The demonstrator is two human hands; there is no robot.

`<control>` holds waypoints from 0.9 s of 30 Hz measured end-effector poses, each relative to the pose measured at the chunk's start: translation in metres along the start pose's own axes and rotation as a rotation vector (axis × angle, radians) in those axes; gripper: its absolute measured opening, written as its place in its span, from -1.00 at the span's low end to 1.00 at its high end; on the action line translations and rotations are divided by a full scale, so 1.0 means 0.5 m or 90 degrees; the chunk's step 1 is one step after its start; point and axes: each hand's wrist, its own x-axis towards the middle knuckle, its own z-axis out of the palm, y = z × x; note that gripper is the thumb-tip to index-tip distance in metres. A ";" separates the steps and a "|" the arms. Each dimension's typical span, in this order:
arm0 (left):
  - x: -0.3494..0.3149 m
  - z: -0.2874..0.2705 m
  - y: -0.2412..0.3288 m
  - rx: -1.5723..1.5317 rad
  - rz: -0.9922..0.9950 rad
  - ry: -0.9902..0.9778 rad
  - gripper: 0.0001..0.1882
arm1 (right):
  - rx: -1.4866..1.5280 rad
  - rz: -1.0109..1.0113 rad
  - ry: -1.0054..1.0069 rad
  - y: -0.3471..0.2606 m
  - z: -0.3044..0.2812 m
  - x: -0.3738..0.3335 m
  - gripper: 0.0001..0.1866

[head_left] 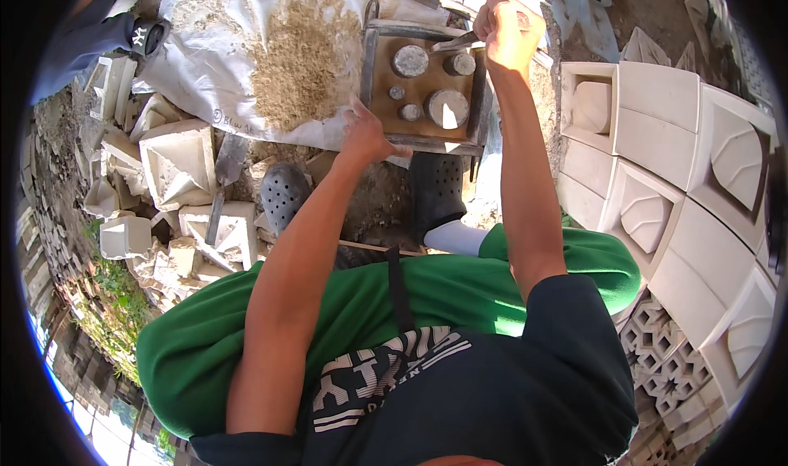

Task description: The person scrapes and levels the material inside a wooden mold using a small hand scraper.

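Left hand point(367, 136) spread at near-left corner of mould frame point(368, 62), between hands; right hand point(509, 31) clenched on flat tool point(456, 43); brown fill point(423, 84) looks mostly laid around discs point(447, 109); what's left unclear.

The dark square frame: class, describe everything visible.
The dark frame, roughly square, surrounds a brown bed with five pale round blocks of differing sizes. Its material is unclear. It lies flat, right of a sandy heap. The left grip touches its lower left corner; the right grip holds a bladed tool near its top right.
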 end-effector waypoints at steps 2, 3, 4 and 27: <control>-0.014 -0.009 0.009 -0.042 -0.033 -0.017 0.60 | 0.077 -0.021 0.047 0.000 -0.007 -0.009 -0.67; -0.013 -0.003 0.008 -0.042 -0.034 -0.018 0.60 | 0.013 0.025 0.025 0.013 -0.007 -0.006 -0.65; -0.010 0.005 0.007 -0.035 -0.008 0.018 0.60 | -0.052 0.071 0.004 0.027 -0.005 0.002 -0.63; -0.015 -0.021 0.027 -0.097 -0.055 -0.009 0.58 | -0.021 0.164 -0.239 0.009 -0.034 0.029 -0.70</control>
